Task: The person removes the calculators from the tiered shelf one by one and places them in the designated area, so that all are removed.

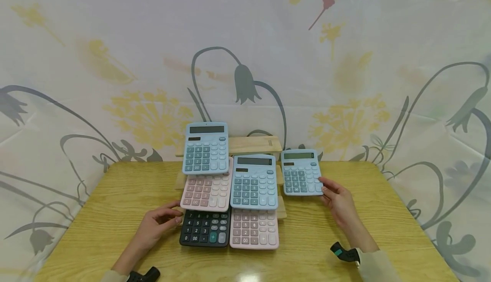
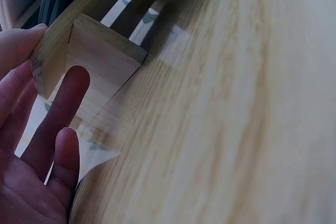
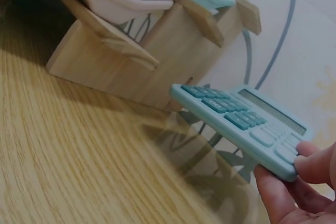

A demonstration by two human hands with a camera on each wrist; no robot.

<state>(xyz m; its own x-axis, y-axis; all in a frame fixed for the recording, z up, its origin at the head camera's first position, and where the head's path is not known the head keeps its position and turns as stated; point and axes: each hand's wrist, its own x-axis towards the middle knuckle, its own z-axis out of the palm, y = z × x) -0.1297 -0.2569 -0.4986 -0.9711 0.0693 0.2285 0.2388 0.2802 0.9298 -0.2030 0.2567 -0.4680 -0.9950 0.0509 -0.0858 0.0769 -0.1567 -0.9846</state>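
Observation:
My right hand point(image 1: 341, 203) pinches a light blue calculator point(image 1: 301, 173) by its lower right corner, keys up. It hangs above the table, beside the wooden stand point(image 3: 121, 66). My left hand point(image 1: 155, 226) is left of the stand, its thumb and fingers on the end of a shelf board point(image 2: 50, 64); two other fingers stick out. On the stand, a black calculator point(image 1: 205, 231) is at lower left, with a pink calculator point(image 1: 207, 192) above it and a light blue calculator point(image 1: 207, 150) on top. Right of these, another blue calculator point(image 1: 254, 184) overlaps a second pink calculator point(image 1: 254, 231).
The stand's top board point(image 1: 253, 145) shows behind the calculators. All this is on a wood-grain table point(image 1: 126, 197). A flower-print cloth point(image 1: 153, 60) hangs directly behind the table's far edge.

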